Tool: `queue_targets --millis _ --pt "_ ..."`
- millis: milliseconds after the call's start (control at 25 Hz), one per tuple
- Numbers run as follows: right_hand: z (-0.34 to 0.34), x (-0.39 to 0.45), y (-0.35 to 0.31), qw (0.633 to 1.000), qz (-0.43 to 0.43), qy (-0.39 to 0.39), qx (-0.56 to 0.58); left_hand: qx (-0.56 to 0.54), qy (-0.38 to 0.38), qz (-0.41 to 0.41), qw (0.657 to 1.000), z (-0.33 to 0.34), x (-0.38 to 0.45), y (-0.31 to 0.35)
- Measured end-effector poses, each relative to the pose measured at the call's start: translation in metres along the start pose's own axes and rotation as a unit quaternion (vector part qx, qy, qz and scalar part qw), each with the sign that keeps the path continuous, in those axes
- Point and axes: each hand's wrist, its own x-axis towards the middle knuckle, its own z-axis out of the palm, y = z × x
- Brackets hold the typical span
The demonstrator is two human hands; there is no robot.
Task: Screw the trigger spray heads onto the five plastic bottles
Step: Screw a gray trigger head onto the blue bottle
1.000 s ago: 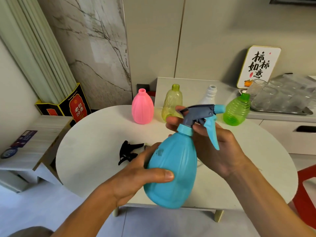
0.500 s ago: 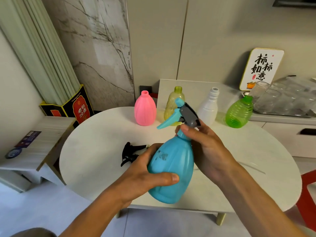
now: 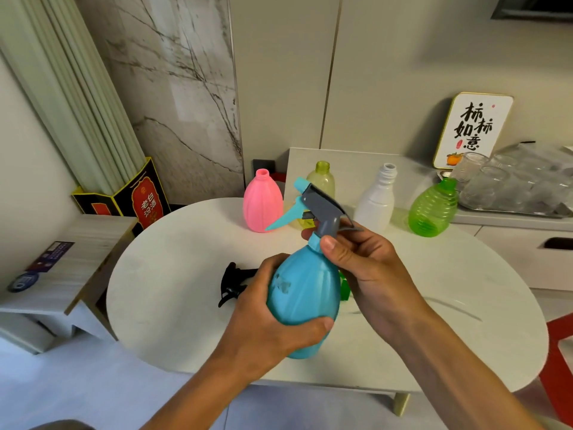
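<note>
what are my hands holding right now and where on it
Both hold the blue bottle. The left hand wraps its body; the right hand's fingers pinch the neck collar under the grey spray head.

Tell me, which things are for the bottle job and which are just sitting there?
For the job: blue bottle with its spray head, pink bottle, yellow bottle, white bottle, green bottle, black spray head.

Just sitting there: sign, glass cups, red box.

White plaque (image 3: 473, 130), leaning on the wall behind the green bottle (image 3: 433, 208): black calligraphy 杯杯如意. Black-and-red box (image 3: 141, 198), far left of that bottle: 老白汾酒. Card on the side table: print too small to read.
</note>
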Motion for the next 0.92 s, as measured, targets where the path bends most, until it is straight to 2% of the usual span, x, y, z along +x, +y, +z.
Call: queue_targets --millis 80,160,200,240,280,360,440,520,720,920 --pt "-0.002 -0.001 -0.005 0.995 0.031 -0.088 0.018 -0.038 -0.077 -0.023 0.996 -0.008 0.001 0.003" --pt "-0.007 -0.002 -0.010 0.984 0.055 -0.165 0.041 -0.122 -0.197 -0.074 0.970 -0.020 0.002 0.008" --pt "-0.008 -0.003 -0.012 0.979 0.061 -0.187 0.053 -0.160 -0.231 -0.095 0.955 -0.023 0.002 0.010" --pt "-0.008 -0.003 -0.012 0.977 0.063 -0.197 0.060 -0.177 -0.230 -0.107 0.951 -0.024 0.002 0.011" --pt "-0.007 -0.002 -0.012 0.978 0.059 -0.193 0.059 -0.164 -0.200 -0.101 0.961 -0.022 0.002 0.011" --pt "-0.002 -0.002 -0.010 0.987 0.036 -0.156 0.028 -0.040 -0.094 -0.046 0.994 -0.014 0.002 0.010" --pt "0.004 -0.003 -0.005 0.993 0.015 -0.118 -0.018 0.046 -0.016 -0.003 0.999 -0.002 -0.002 0.008" --pt "0.010 -0.005 0.000 0.996 0.006 -0.077 -0.051 0.067 0.027 0.001 0.997 0.004 -0.005 0.005" --pt "0.023 -0.008 0.008 0.995 -0.020 0.015 -0.097 0.090 0.095 0.026 0.991 0.010 -0.004 0.000" --pt "0.030 -0.009 0.009 0.991 -0.041 0.051 -0.118 0.102 0.100 0.042 0.989 0.012 -0.003 -0.004"
